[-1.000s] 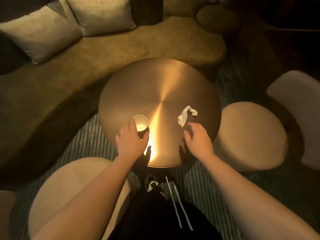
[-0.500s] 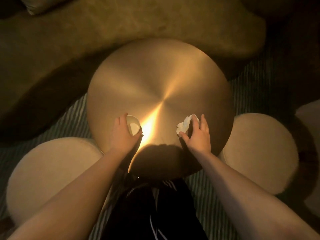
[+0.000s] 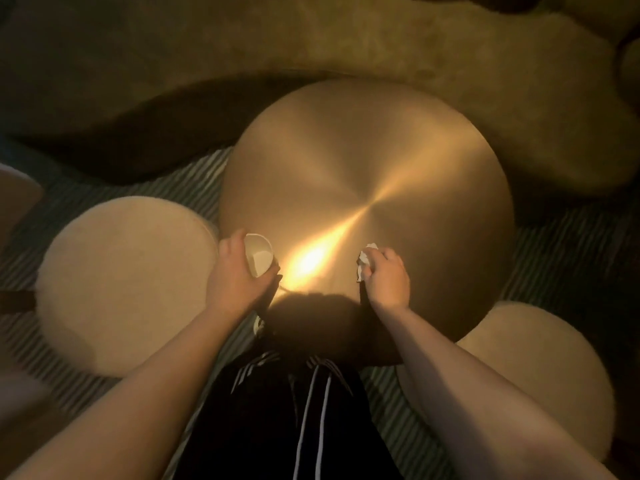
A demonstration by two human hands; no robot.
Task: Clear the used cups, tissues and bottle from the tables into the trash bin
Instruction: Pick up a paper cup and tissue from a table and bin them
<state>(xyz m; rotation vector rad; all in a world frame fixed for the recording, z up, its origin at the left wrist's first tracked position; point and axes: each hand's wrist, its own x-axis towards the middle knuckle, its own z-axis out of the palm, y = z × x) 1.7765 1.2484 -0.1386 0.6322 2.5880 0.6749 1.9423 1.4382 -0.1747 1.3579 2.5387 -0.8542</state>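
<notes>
The person's left hand (image 3: pixel 239 282) is wrapped round a small white paper cup (image 3: pixel 259 253) at the near-left edge of the round brass-coloured table (image 3: pixel 367 188); fingers behind the cup, thumb on the side twd the table centre, cup mouth tilted up at the camera. Inside looks pale, w/ no liquid level that can be made out. Whether the cup base touches the tabletop can't be told, as the hand hides it. Right hand (image 3: pixel 386 280) is fisted on a crumpled white tissue (image 3: pixel 365 263), which sticks out of the thumb side, over the near part of the table, right of the bright glare streak. The two hands are well apart. Beige round stool (image 3: pixel 121 282) just left of the table, another stool (image 3: pixel 540 368) at near right. Striped rug (image 3: pixel 197 178) underneath, olive sofa (image 3: pixel 346 46) beyond.
</notes>
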